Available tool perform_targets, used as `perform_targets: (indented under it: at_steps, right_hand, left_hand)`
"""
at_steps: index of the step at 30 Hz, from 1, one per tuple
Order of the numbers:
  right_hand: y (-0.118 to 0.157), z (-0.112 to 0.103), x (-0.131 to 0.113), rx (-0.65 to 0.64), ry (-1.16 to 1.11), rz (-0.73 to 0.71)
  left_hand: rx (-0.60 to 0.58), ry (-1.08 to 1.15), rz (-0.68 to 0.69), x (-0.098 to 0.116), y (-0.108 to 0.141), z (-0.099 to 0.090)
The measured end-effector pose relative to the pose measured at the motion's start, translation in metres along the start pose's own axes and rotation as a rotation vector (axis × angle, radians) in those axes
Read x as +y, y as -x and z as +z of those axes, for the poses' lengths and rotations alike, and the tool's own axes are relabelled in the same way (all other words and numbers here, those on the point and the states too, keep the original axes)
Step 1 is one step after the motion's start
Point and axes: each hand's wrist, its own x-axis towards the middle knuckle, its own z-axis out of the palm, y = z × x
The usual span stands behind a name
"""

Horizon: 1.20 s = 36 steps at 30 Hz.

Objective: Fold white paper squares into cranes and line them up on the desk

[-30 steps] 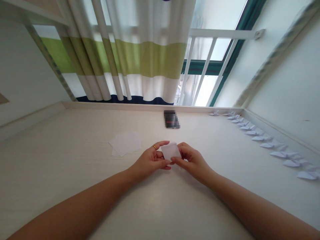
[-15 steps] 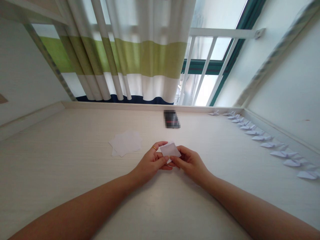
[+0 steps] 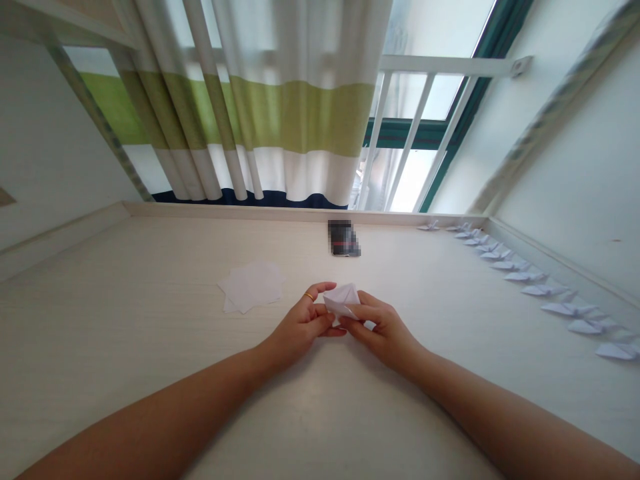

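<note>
A small piece of folded white paper is held up between both hands at the middle of the view, with a flap lifted toward me and creases showing inside. My left hand, with a gold ring on one finger, pinches its left and lower edge. My right hand grips the right side, fingers on the raised flap and thumb below. Loose white paper sheets lie in a fanned stack to the left of my left hand.
Several folded paper cranes stand in a row along the right edge of the pale tabletop. A blurred dark object lies near the back ledge. Behind are a green-and-white curtain and a white railing.
The paper lay flat between my fingers before; now a layer is lifted and opened. My right fingers have shifted onto the flap. My left hand has barely moved.
</note>
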Motion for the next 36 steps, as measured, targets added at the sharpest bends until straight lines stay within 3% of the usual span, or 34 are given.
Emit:
perform_targets:
  at_steps: [4,10,16,21,26,36]
  right_hand:
    - [-0.001,-0.001,-0.003,0.039,-0.061,0.033]
    - [-0.002,0.003,-0.001,0.15,-0.419,0.215]
    - [-0.003,0.002,-0.001,0.085,-0.569,0.276]
    - [-0.004,0.0,0.012,0.051,-0.325,0.259]
    - [-0.005,-0.001,0.016,0.047,-0.086,0.243]
    - [-0.005,-0.001,0.014,0.168,-0.084,0.103]
  left_hand:
    - [-0.005,-0.008,0.02,0.002,0.0,0.002]
    - [0.0,-0.073,-0.018,0.004,0.002,0.004]
    - [0.086,-0.197,0.026,0.004,-0.002,-0.001]
    - [0.111,-0.331,-0.006,-0.001,-0.006,-0.01]
    - [0.145,-0.477,0.07,-0.009,-0.007,-0.015]
    - [0.22,-0.228,0.015,-0.002,-0.008,-0.008]
